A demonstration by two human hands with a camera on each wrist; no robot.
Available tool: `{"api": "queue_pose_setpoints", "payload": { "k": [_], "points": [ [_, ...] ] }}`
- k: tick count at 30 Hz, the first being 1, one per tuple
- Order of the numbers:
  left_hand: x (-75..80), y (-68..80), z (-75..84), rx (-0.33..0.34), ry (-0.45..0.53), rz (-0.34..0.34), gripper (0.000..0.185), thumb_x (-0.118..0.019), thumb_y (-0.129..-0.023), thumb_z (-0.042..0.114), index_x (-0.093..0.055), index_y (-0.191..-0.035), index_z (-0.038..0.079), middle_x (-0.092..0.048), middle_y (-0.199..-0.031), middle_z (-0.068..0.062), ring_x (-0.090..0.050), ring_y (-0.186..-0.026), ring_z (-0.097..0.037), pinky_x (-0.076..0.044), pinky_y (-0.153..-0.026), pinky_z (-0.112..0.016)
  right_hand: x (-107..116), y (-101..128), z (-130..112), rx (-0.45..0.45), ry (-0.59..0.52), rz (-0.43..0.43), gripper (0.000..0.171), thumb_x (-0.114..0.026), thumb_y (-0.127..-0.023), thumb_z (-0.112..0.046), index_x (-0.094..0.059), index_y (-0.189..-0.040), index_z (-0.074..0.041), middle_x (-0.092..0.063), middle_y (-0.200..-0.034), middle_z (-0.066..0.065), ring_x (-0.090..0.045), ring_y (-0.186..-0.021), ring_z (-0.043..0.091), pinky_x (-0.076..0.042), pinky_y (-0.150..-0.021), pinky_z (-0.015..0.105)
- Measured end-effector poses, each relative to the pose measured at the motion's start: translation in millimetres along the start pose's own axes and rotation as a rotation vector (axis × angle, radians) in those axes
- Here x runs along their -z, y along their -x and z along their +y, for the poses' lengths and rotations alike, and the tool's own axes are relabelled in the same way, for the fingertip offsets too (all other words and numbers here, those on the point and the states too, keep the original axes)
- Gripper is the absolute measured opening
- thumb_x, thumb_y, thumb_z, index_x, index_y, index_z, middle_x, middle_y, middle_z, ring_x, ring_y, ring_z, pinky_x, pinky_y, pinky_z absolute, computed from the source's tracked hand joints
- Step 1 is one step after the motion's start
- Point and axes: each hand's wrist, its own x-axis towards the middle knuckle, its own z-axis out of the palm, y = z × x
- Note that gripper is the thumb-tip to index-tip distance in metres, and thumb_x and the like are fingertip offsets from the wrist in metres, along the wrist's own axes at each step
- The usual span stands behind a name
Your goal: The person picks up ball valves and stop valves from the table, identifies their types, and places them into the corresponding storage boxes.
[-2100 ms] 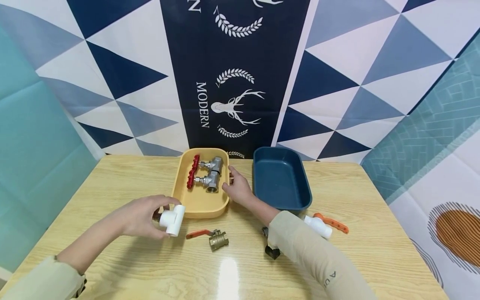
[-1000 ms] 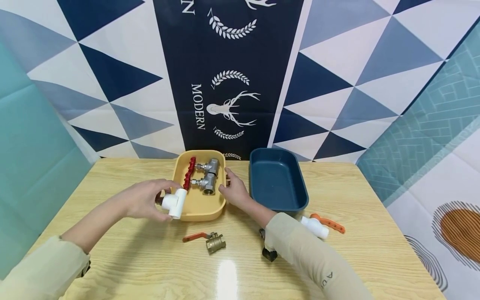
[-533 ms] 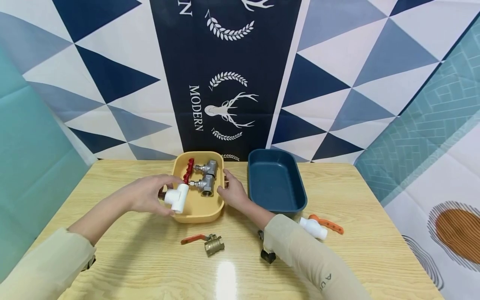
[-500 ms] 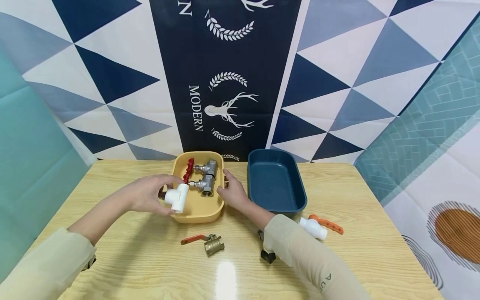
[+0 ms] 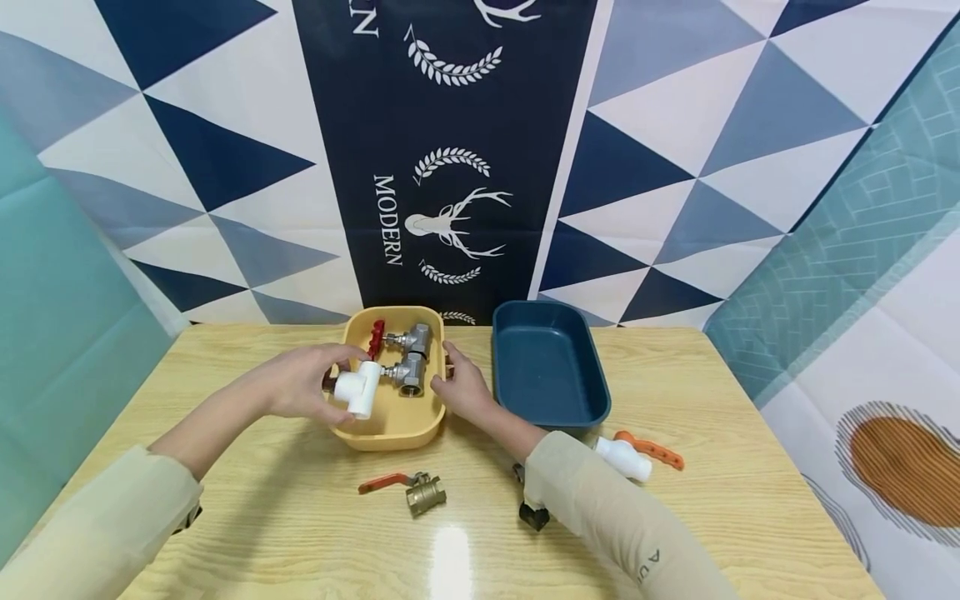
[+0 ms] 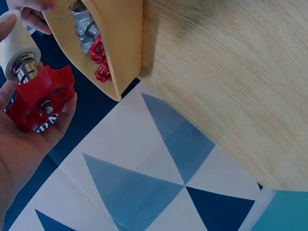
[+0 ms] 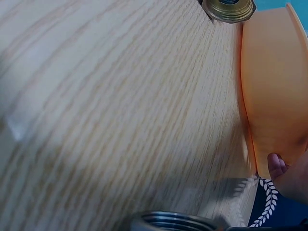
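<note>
My left hand [image 5: 311,382] holds a white plastic stop valve [image 5: 360,392] over the left front part of the yellow tray [image 5: 390,435]. In the left wrist view its red handwheel [image 6: 41,94] lies in the palm and fingers, with a metal stem leading to the white body. My right hand [image 5: 465,387] grips the tray's right side at the rim, with fingertips [image 7: 276,166] against the outer wall in the right wrist view. Inside the tray lie two silver metal valves [image 5: 411,375] with red handwheels, partly hidden by the left hand and the white valve.
A dark blue tray [image 5: 551,417] stands right of the yellow one. In front lie a brass ball valve [image 5: 426,497] with a red lever and a white ball valve [image 5: 626,458] with an orange handle. A black-ended fitting [image 5: 534,515] is partly under the right sleeve.
My left hand has carried the white valve from in front of the yellow tray, up and right, to over it. My right hand stays at the tray's right side. The head view has shifted slightly.
</note>
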Motion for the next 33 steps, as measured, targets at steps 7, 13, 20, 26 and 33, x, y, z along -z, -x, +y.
{"api": "queue_pose_setpoints", "payload": {
  "k": [7, 13, 20, 26, 33],
  "points": [
    [2.0, -5.8, 0.1, 0.018, -0.003, -0.017, 0.07, -0.08, -0.065, 0.041, -0.054, -0.125, 0.014, -0.061, -0.102, -0.002, -0.052, -0.082, -0.014, -0.043, -0.069, -0.027, -1, 1, 0, 0.002, -0.006, -0.003, 0.068, -0.055, -0.088, -0.008, -0.024, -0.148, -0.007, -0.055, -0.127, 0.015, -0.06, -0.098, 0.022, -0.054, -0.074, 0.027],
    [3.6, -11.8, -0.9, -0.004, -0.016, -0.014, 0.069, -0.08, -0.065, 0.038, -0.054, -0.124, 0.013, -0.061, -0.103, -0.004, -0.053, -0.085, -0.016, -0.045, -0.072, -0.029, 0, 1, 0, 0.003, -0.011, -0.001, 0.067, -0.054, -0.088, -0.008, -0.023, -0.148, -0.007, -0.054, -0.128, 0.015, -0.059, -0.099, 0.022, -0.054, -0.075, 0.028],
    [5.1, -17.0, -0.5, -0.018, -0.026, -0.01, 0.069, -0.08, -0.066, 0.039, -0.054, -0.125, 0.012, -0.062, -0.101, -0.004, -0.054, -0.082, -0.015, -0.045, -0.07, -0.028, 0, 1, 0, 0.005, -0.005, 0.0, 0.067, -0.054, -0.088, -0.008, -0.024, -0.148, -0.007, -0.055, -0.126, 0.015, -0.059, -0.099, 0.021, -0.054, -0.075, 0.028],
    [5.5, -21.6, -0.1, -0.009, -0.013, -0.001, 0.07, -0.08, -0.066, 0.034, -0.054, -0.126, 0.011, -0.061, -0.102, -0.005, -0.053, -0.083, -0.016, -0.045, -0.07, -0.028, -1, 1, 0, 0.007, -0.003, 0.002, 0.067, -0.055, -0.088, -0.007, -0.024, -0.148, -0.006, -0.055, -0.126, 0.015, -0.06, -0.099, 0.022, -0.054, -0.075, 0.028],
    [7.0, -26.2, -0.5, -0.016, -0.022, -0.005, 0.07, -0.08, -0.067, 0.036, -0.054, -0.126, 0.01, -0.061, -0.102, -0.006, -0.053, -0.083, -0.017, -0.045, -0.071, -0.029, 0, 1, 0, 0.015, -0.011, 0.001, 0.067, -0.055, -0.087, -0.007, -0.024, -0.147, -0.004, -0.055, -0.126, 0.016, -0.06, -0.098, 0.022, -0.054, -0.074, 0.029]
  ]
}}
